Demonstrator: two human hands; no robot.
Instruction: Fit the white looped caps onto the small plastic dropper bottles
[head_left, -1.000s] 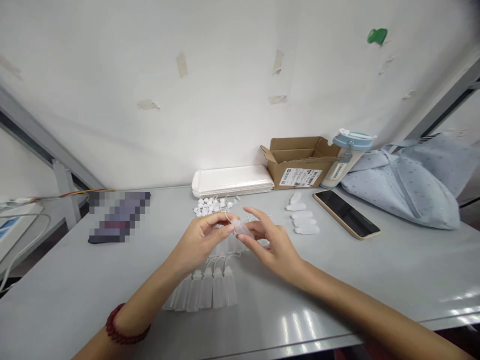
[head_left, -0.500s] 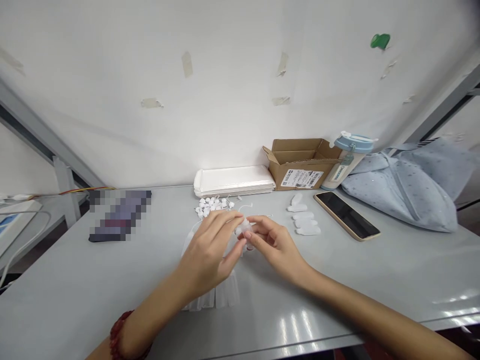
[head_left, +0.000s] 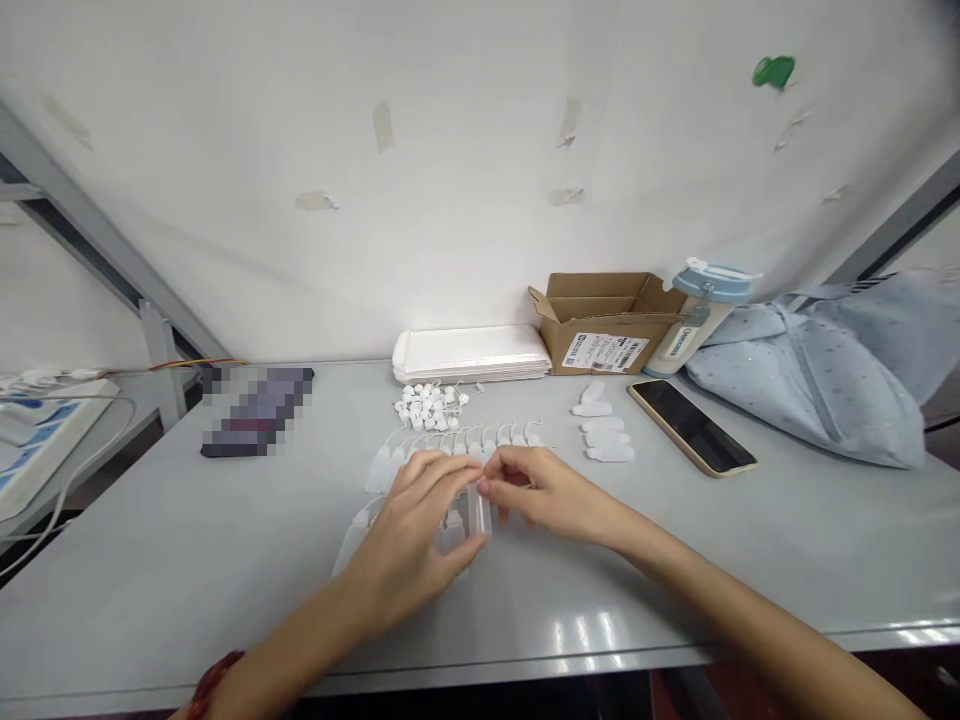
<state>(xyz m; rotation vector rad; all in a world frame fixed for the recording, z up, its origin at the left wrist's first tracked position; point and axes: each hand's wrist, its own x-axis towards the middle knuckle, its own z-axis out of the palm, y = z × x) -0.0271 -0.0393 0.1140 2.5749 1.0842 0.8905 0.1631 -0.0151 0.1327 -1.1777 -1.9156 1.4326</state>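
Observation:
A small translucent plastic bottle [head_left: 479, 512] stands or lies low over the table between my hands. My left hand [head_left: 409, 525] curves around it, fingertips near its upper end and thumb by its lower end. At the top, the thumb and fingers of my right hand [head_left: 536, 490] pinch together on the bottle; whether a cap is between them is hidden. Just beyond my hands runs a row of similar bottles [head_left: 397, 462] with thin curved tails. More bottles [head_left: 349, 545] lie partly covered by my left hand. A pile of small white caps [head_left: 429, 408] sits farther back.
Several loose translucent bottles [head_left: 609, 438] lie to the right, beside a phone [head_left: 691, 428]. Along the wall are stacked white trays [head_left: 472, 352], a cardboard box [head_left: 600, 345], a drinking cup [head_left: 694, 320] and a pale blue cloth bag [head_left: 810, 390]. A pixelated item [head_left: 259, 410] lies left, near a power strip [head_left: 56, 440].
Both hands have come down toward the table's front edge with the bottle, which now points upright in view. The rows of bottles behind are more exposed. The view has shifted slightly.

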